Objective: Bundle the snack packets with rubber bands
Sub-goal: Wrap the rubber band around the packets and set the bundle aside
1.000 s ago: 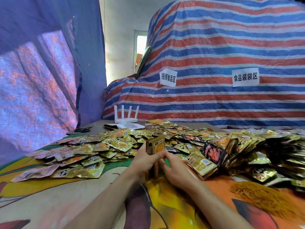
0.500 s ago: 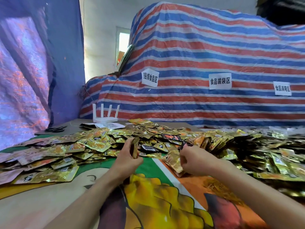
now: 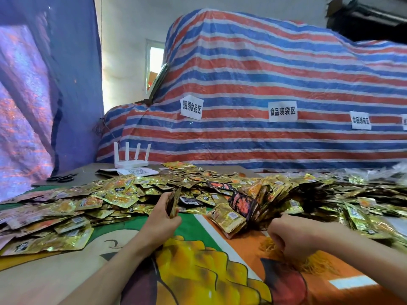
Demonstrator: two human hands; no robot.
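Stack [image 3: 172, 202] is gripped by your left hand [image 3: 161, 221] alone now; your right hand [image 3: 293, 236] has left it and curls over the bands [image 3: 312, 264], hold unclear; banding comes next.

light: bright daylight, window [image 3: 155, 60] far behind the left hand [image 3: 163, 221] gripping a packet stack [image 3: 172, 202] | glare: foil packets [image 3: 119, 198] left of grip glint | blur: right hand [image 3: 290, 236], packets right of it smeared | edges: wide-angle bowing
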